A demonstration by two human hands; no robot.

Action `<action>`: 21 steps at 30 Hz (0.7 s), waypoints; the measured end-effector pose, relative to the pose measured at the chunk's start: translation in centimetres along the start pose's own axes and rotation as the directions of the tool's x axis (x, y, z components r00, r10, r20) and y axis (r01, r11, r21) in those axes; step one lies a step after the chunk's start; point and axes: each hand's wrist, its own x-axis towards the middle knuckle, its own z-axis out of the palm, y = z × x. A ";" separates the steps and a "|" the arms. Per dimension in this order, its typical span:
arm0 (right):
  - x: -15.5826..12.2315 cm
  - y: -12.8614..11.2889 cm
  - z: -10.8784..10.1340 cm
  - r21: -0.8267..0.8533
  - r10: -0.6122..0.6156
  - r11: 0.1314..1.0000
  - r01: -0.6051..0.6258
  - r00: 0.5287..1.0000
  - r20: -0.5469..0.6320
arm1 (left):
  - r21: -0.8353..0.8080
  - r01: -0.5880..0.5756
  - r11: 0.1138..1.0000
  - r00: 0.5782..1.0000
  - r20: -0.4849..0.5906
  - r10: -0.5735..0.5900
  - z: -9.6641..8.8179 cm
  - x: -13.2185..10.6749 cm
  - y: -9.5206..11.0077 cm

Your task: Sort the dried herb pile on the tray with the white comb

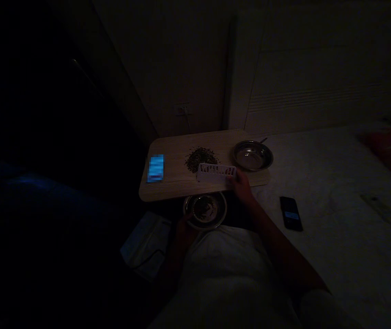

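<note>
In the dim light my right hand grips one end of a pale slotted plastic tray, tilted over the front of a small wooden table. Just behind the tray lies a pile of small dark seed-like bits, spread loosely on the tabletop. My left hand holds a round metal bowl by its left rim, below the table's front edge and close to my lap. Some dark bits lie in the bottom of this bowl. The left fingers are partly hidden under it.
A second metal bowl stands at the table's right end, with a handle behind it. A lit phone lies at the left. Another phone rests on the white bed. Below left is a pale bag-like object.
</note>
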 end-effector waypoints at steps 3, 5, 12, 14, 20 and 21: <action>-0.2 -0.6 0.1 0.015 0.019 1.000 -0.018 1.000 -0.021 | 0.001 -0.019 1.000 1.000 -0.008 0.019 0.2 -0.2 0.0; -0.3 -0.9 0.2 0.028 0.023 0.999 -0.023 1.000 -0.010 | 0.011 -0.029 1.000 1.000 -0.011 0.029 0.2 -0.2 0.0; -0.6 -1.1 -0.1 0.108 0.112 0.987 -0.117 0.992 0.059 | 0.022 -0.020 1.000 1.000 0.000 0.020 0.1 -0.1 -0.1; -0.6 -1.4 -0.3 0.122 0.127 0.983 -0.135 0.990 0.067 | 0.024 -0.033 0.999 0.999 -0.014 0.033 0.2 -0.1 -0.1; -0.8 -2.0 -0.9 0.112 0.150 0.980 -0.165 0.980 0.131 | 0.011 -0.015 1.000 1.000 0.022 0.015 0.1 -0.1 -0.1; -0.8 -1.9 -1.0 0.111 0.154 0.979 -0.171 0.977 0.145 | 0.008 -0.016 1.000 0.999 0.028 0.016 -0.1 0.0 -0.1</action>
